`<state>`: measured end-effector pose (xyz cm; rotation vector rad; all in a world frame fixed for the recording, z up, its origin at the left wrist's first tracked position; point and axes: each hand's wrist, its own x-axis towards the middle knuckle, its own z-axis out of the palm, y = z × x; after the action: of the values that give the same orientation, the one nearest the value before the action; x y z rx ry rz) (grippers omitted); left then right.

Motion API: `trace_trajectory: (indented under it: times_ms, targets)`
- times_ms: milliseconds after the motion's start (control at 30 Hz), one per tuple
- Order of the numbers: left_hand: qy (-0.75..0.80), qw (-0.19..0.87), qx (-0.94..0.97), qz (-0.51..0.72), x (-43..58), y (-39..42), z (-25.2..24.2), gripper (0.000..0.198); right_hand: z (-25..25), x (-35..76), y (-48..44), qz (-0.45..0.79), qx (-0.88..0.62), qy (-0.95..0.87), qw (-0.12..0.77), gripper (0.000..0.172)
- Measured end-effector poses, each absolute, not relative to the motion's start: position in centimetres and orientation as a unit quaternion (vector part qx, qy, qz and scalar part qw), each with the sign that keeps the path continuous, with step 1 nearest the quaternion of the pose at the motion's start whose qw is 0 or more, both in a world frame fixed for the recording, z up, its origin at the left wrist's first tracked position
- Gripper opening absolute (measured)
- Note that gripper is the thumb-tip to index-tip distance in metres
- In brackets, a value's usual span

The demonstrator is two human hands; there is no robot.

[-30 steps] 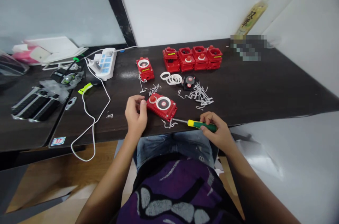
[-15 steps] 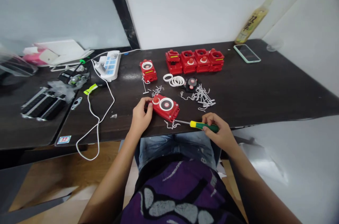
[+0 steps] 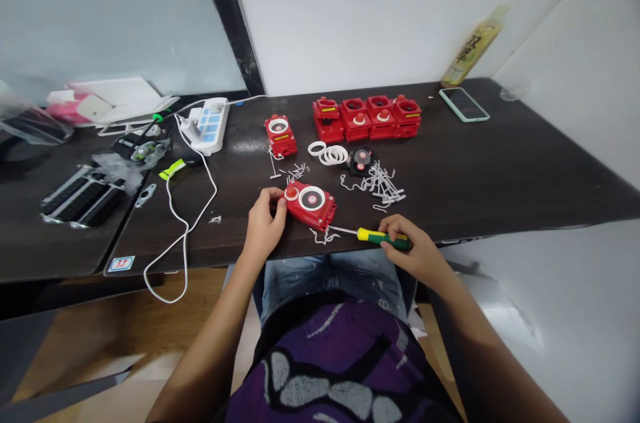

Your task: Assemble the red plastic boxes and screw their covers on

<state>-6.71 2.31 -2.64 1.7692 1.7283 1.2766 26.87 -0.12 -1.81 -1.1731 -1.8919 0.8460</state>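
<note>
Your left hand (image 3: 263, 223) holds the left end of the red box (image 3: 310, 205). The box has slid a tiny bit left since before, and it sits near the front edge of the dark table (image 3: 500, 170). Your right hand (image 3: 417, 258) grips the green and yellow screwdriver (image 3: 383, 238). Its tip is at the box's corner, but it's hard to see if they touch. Ahead lie white rings (image 3: 327, 154), small screws (image 3: 380, 184), more red boxes (image 3: 367, 118), and a phone (image 3: 464, 104) by the wall.

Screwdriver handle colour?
The screwdriver handle is green with a yellow collar; shows best in the head view.
</note>
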Motion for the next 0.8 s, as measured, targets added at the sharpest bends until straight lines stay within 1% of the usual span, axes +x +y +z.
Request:
trace_trajectory:
  times_ms: [67,167,333,467,567,633,700,800]
  targets:
    - [0.619,0.176,0.618,0.451,-6.9,1.9,-2.7,0.011,-1.9,27.1,-0.2,0.321,-0.458,-0.754,0.346,0.018]
    - [0.619,0.185,0.615,0.452,-7.5,1.4,-2.9,0.018,-2.1,27.5,0.2,0.308,-0.458,-0.772,0.314,0.033]
    - [0.598,0.195,0.646,0.433,-8.2,1.5,-3.0,0.037,-1.3,28.4,3.0,0.293,-0.451,-0.803,0.255,0.026]
    - [0.585,0.193,0.674,0.408,-8.7,1.8,-2.7,0.039,0.3,28.0,5.5,0.290,-0.467,-0.809,0.206,0.031]
    - [0.577,0.198,0.685,0.397,-9.4,1.7,-2.4,0.036,0.8,27.4,6.0,0.306,-0.485,-0.803,0.165,0.032]
    - [0.575,0.207,0.696,0.377,-9.9,1.4,-2.2,0.034,0.8,27.2,5.7,0.318,-0.501,-0.790,0.154,0.031]
    - [0.573,0.227,0.702,0.357,-10.2,1.1,-2.0,0.038,0.7,27.1,5.3,0.328,-0.524,-0.771,0.153,0.031]
    - [0.557,0.271,0.700,0.356,-10.3,0.8,-1.8,0.051,0.6,27.1,4.7,0.352,-0.551,-0.746,0.127,0.034]
